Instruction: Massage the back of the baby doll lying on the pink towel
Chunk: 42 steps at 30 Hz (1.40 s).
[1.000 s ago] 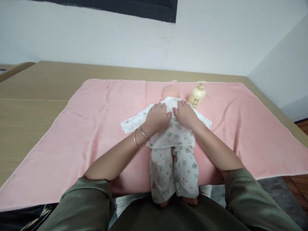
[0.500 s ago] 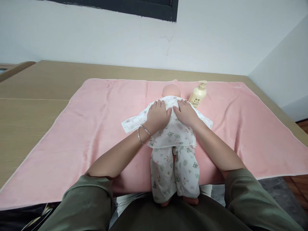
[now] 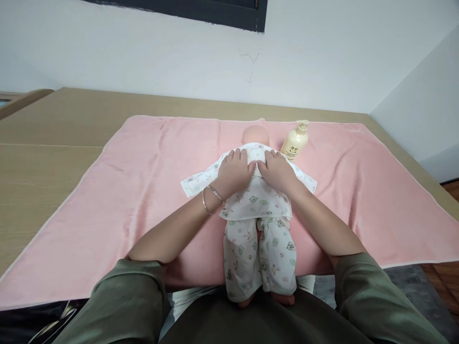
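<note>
A baby doll [image 3: 256,205] in white printed pajamas lies on a pink blanket [image 3: 161,162], its head [image 3: 256,134] at the far end and its feet past the near edge. Flat on the left side of its upper torso rests my left hand [image 3: 234,173], fingers extended, with bangles on the wrist. My right hand [image 3: 278,169] lies flat on the other side of the torso. The two thumbs point toward each other, almost meeting. Both hands are open and grip nothing. A cream pump bottle [image 3: 295,141] stands beyond my right hand, beside the doll's sleeve.
The blanket covers much of a wooden table [image 3: 71,124] and hangs over its near edge. Behind the table is a white wall [image 3: 179,62] with a dark frame [image 3: 229,14] at the top. My body is close against the near edge.
Both hands stay on the doll's upper torso, with only a very slight shift of the left wrist and bangles. The doll and bottle keep their places.
</note>
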Each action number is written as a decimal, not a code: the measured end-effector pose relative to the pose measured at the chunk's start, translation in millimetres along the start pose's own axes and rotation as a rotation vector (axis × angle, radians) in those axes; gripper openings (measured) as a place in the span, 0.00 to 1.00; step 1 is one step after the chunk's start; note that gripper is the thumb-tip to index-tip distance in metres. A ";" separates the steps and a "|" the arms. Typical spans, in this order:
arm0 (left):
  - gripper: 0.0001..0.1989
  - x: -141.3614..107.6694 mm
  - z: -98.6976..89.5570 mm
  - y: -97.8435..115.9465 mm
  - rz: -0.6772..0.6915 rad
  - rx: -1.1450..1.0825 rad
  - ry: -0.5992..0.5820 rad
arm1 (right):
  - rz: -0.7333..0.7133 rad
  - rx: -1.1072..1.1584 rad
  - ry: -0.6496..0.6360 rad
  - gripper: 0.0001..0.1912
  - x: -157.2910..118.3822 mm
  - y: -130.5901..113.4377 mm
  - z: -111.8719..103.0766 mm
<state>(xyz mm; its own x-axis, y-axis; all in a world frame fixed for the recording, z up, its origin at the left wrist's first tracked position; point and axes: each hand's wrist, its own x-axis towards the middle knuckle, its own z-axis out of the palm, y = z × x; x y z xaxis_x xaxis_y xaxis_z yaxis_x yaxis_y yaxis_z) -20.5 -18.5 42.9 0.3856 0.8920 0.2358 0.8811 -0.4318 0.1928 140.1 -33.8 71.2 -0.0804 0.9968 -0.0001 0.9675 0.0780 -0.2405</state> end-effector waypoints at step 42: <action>0.25 -10.3 -15.4 17.5 0.013 0.016 -0.038 | -0.094 0.080 0.015 0.24 12.1 14.3 -0.9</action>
<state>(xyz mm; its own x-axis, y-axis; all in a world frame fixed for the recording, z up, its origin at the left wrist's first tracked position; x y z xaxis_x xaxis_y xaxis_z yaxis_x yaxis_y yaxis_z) -13.2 -37.3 58.5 0.4072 0.8908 0.2019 0.8799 -0.4418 0.1750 153.2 -20.6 68.6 -0.1653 0.9854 0.0408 0.9335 0.1697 -0.3158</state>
